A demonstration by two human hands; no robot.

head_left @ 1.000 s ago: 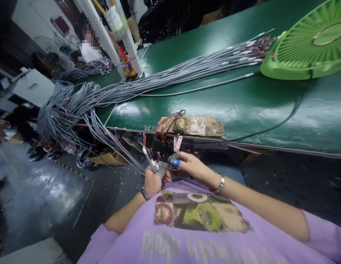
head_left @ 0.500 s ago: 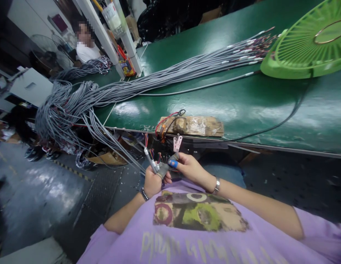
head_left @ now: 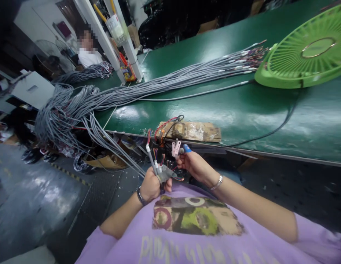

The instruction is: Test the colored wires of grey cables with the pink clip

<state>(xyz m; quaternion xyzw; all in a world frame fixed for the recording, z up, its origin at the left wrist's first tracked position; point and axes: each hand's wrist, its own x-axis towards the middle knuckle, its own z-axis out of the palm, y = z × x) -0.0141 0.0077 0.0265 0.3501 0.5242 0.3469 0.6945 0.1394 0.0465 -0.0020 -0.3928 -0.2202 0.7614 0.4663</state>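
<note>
My left hand [head_left: 151,185] is closed around a few grey cables [head_left: 151,160] whose stripped ends show coloured wires and white sleeves. Grey covering shows on its fingers. My right hand [head_left: 198,165] is up and to the right of it, beside a small pale pink clip-like piece [head_left: 176,148] at the bench edge. A blue wrap [head_left: 187,148] covers its thumb tip, and the fingers are curled in. What they pinch, if anything, is too small to make out. Coloured wire ends [head_left: 178,178] stick out to the right of my left hand.
A wooden block [head_left: 198,131] with red and black leads lies on the green bench [head_left: 236,110]. A long bundle of grey cables [head_left: 159,80] crosses the bench. A green fan [head_left: 305,58] stands at the right. A person [head_left: 89,55] is at the far left.
My right hand has moved up and away from my left hand, to beside the pink piece. The left hand still holds the cables; more coloured wire ends show beside it.
</note>
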